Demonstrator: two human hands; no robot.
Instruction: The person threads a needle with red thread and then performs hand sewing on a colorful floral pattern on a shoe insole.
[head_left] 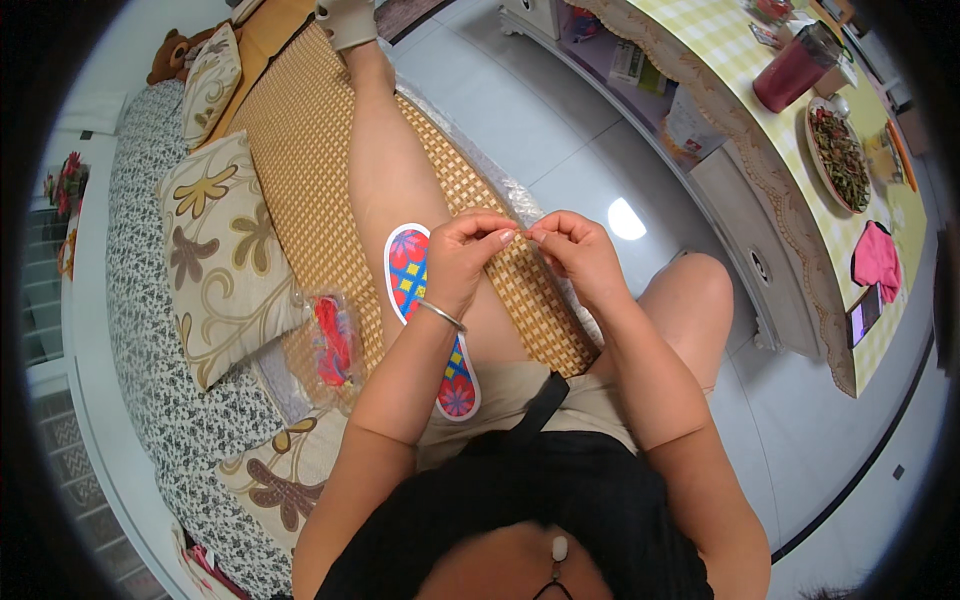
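Observation:
My left hand (pixel 466 252) and my right hand (pixel 578 252) meet almost tip to tip over the woven seat, each closed in a pinch. Whatever lies between the fingertips is too small to make out. An insole (pixel 407 262) with a red, blue and yellow pattern and a white rim rests on my left thigh. My left wrist, with a metal bangle on it, hides the insole's middle. To the left of that leg lies a clear plastic bag (pixel 332 342) holding bundles of red and other bright thread.
Patterned cushions (pixel 225 255) and a teddy bear (pixel 172 57) line the sofa's left side. At right stands a table (pixel 905 235) with a yellow checked cloth. It carries a dark red tumbler (pixel 797 68), a plate of food (pixel 838 155), a pink cloth (pixel 876 262) and a phone (pixel 865 315).

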